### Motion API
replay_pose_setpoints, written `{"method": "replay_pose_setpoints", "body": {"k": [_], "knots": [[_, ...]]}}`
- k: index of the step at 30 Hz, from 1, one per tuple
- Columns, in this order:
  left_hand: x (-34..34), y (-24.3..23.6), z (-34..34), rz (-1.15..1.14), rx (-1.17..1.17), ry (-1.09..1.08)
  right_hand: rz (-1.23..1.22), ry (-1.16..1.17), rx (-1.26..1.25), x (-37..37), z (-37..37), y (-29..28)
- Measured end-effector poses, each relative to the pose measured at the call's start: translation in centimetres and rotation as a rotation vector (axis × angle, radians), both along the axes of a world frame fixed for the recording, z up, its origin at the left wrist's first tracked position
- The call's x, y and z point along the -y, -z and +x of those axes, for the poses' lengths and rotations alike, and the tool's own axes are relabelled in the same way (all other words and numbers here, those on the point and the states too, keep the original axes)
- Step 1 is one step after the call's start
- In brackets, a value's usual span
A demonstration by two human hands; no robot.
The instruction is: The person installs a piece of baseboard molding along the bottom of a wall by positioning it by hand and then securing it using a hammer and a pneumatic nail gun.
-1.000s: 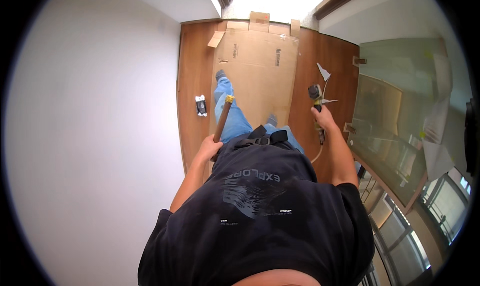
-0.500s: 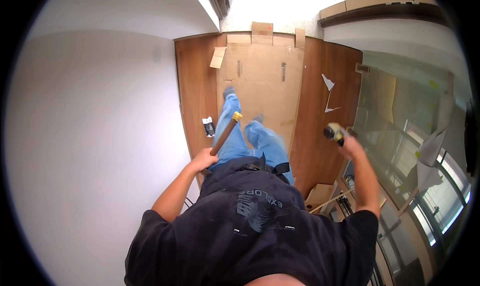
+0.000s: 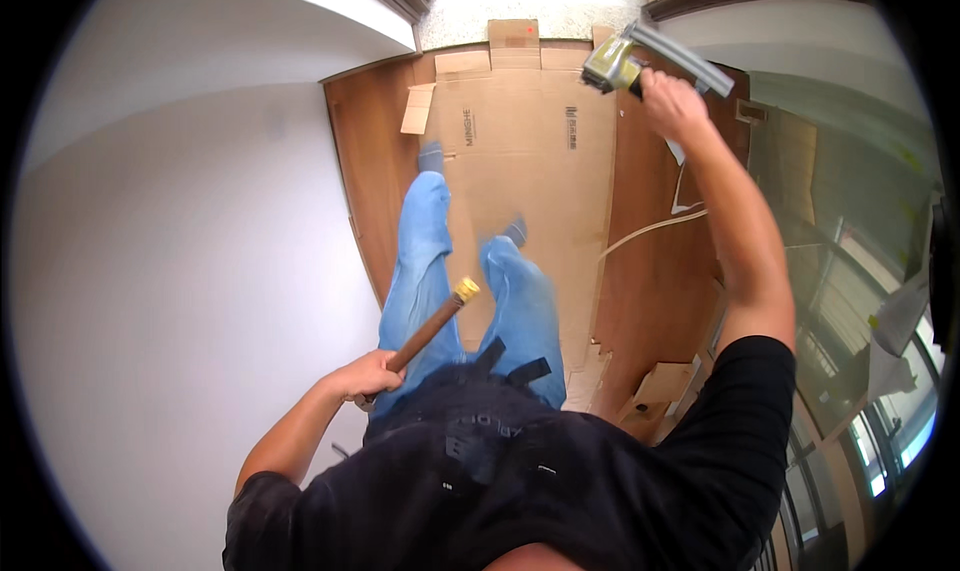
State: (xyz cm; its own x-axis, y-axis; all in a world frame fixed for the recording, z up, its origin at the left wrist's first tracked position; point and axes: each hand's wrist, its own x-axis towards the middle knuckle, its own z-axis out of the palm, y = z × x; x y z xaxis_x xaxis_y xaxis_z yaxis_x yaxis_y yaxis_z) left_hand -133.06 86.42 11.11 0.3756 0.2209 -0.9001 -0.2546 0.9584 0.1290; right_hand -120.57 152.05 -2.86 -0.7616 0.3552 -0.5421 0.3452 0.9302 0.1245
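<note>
Raised out to the far right, my right hand (image 3: 675,101) is closed around the grip of a green and grey nail gun (image 3: 610,63), whose long grey magazine points to the right. Lower down at the left, near my thigh, my left hand (image 3: 368,373) grips a brown wooden handle (image 3: 428,336) with a yellow end. The handle slants up and right across my legs. Something metallic shows just below that hand, but most of it is hidden, so I cannot make out the tool's head.
A large flat cardboard sheet (image 3: 540,181) lies under my feet on the brown wood floor (image 3: 650,186). A pale hose (image 3: 650,231) curves across at the right. The white wall (image 3: 180,271) is close on my left; glass panels (image 3: 810,241) stand on the right. A cardboard box (image 3: 660,386) sits lower right.
My right hand has swung up and forward with the nail gun, bringing its magazine into sight. My left hand has shifted slightly down and left with the handle. My legs have moved, and the view has shifted.
</note>
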Motion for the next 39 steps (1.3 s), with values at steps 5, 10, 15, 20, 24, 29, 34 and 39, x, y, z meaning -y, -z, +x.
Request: {"method": "replay_pose_setpoints", "body": {"k": [5, 10, 15, 20, 24, 29, 34, 39], "knots": [[-10.8, 12.4, -7.2, 0.198, -0.482, 0.416, -0.240, 0.268, -0.040, 6.2, 2.0, 20.1], [-21.2, 36.1, -14.7, 0.463, -1.049, 0.586, -0.149, 0.216, 0.004, 5.8, 5.8, 41.5], [-24.5, 57.0, -18.6, 0.636, -1.091, 0.711, -0.154, 0.166, -0.128, 7.6, 4.3, 52.8], [-29.0, 68.3, -20.0, 0.789, -1.142, 0.743, -0.090, 0.120, -0.280, 4.5, 7.1, 61.3], [-28.3, 72.7, -20.8, 0.825, -1.116, 0.756, -0.089, 0.099, -0.395, 3.7, 8.0, 64.7], [-27.7, 77.7, -20.1, 0.901, -1.096, 0.752, -0.053, 0.097, -0.448, 3.0, 8.7, 66.4], [-29.0, 76.6, -21.2, 0.873, -1.063, 0.972, -0.086, 0.067, -0.450, 3.7, 8.7, 66.1], [-28.3, 76.3, -24.1, 0.714, -1.235, 0.560, -0.171, 0.133, -0.381, 3.0, 9.6, 66.5]]}}
